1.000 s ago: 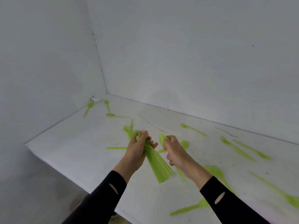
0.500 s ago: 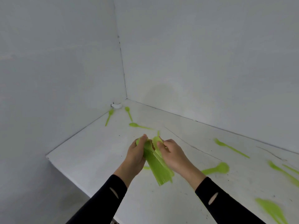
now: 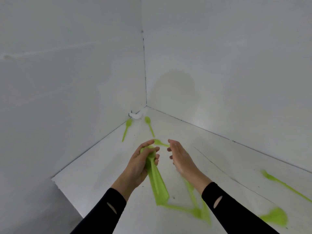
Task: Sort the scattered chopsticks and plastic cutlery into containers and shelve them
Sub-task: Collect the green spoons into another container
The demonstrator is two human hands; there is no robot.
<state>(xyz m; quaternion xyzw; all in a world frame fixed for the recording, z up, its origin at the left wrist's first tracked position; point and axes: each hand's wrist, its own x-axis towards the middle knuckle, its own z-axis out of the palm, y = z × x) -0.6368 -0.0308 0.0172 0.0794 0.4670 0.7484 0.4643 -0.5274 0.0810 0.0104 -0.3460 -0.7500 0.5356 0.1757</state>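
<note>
Left hand (image 3: 141, 163) gripping glossy green spoons (image 3: 156, 179) — fanned handles

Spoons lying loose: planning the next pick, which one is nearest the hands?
The spoon whose bowl sits between the left hand and right hand; the corner pair lies much farther back.

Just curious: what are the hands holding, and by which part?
Left hand grips a bundle of green cutlery near its spoon-bowl end; right hand is open, holding nothing.
</note>
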